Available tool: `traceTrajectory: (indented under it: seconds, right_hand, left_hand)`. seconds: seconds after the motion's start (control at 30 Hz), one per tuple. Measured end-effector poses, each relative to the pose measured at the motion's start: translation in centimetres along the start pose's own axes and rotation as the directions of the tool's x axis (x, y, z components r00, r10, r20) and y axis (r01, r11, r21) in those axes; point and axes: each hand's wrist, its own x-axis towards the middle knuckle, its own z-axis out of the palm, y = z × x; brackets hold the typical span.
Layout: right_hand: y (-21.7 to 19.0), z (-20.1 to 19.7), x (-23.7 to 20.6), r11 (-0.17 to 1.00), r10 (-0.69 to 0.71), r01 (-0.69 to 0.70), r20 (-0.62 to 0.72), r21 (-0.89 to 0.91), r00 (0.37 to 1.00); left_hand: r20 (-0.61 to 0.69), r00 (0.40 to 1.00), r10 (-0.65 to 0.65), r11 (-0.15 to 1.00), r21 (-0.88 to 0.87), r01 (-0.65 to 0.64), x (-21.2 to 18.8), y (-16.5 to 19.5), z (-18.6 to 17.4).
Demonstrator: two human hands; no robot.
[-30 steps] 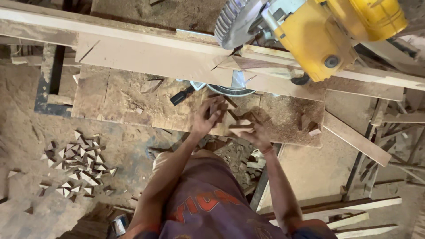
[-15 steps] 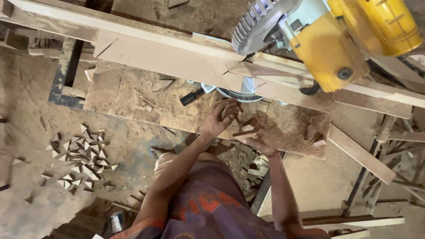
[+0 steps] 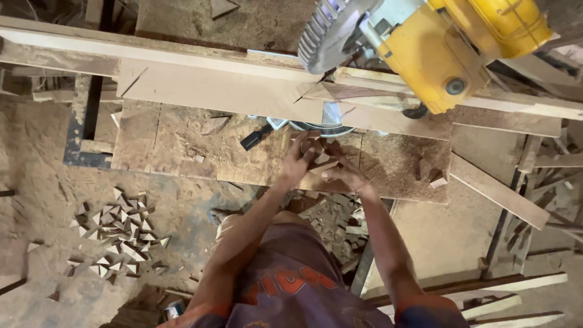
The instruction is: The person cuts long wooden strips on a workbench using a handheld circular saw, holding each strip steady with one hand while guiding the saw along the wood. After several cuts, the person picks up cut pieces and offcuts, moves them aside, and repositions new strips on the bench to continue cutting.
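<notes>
Both your hands meet at the near edge of the sawdust-covered surface [image 3: 182, 146]. Left hand [image 3: 299, 159] fingers curled around small triangular wood offcuts [image 3: 320, 157]; right hand [image 3: 341, 173] pinched on the same cluster. Yellow miter saw [image 3: 437, 48] hangs over the far edge, blade guard just beyond your hands.

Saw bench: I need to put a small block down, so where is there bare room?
The sawdusty board left of the black handle is mostly bare, apart from one scrap. Right of the hands, the patch before the small offcuts is free too. It is crowded under the yellow saw, where the left hand and right hand gather wood pieces.
</notes>
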Motion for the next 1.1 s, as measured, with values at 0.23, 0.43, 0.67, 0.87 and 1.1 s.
traceTrajectory:
  seconds: [0.23, 0.43, 0.67, 0.87, 1.1]
  right_hand:
    - [0.0, 3.5, 0.6, 0.991, 0.009, 0.016, -0.181, 0.136, 0.984]
    - [1.4, 6.3, 0.3, 1.0, 0.005, -0.007, -0.263, -0.007, 0.965]
    - [4.4, 14.2, 1.4, 0.992, 0.115, -0.108, -0.112, 0.072, 0.987]
    - [6.1, 29.3, 7.4, 0.936, 0.257, -0.237, 0.045, -0.261, 0.965]
    - [11.0, 53.8, 15.4, 0.882, 0.458, -0.296, 0.522, -0.365, 0.72]
  left_hand:
    - [0.126, 0.985, 0.117, 0.931, -0.359, -0.064, 0.3, -0.1, -1.7]
    - [0.109, 0.934, 0.34, 0.881, -0.384, -0.276, -0.7, -1.7, -3.9]
    - [0.103, 0.989, 0.102, 0.929, -0.365, -0.058, -7.2, -5.3, -12.1]
    - [-0.195, 0.98, 0.023, 0.839, -0.529, -0.125, -16.2, -12.6, -26.2]
    - [-0.578, 0.813, -0.071, 0.678, -0.626, -0.385, -29.9, -22.1, -44.3]
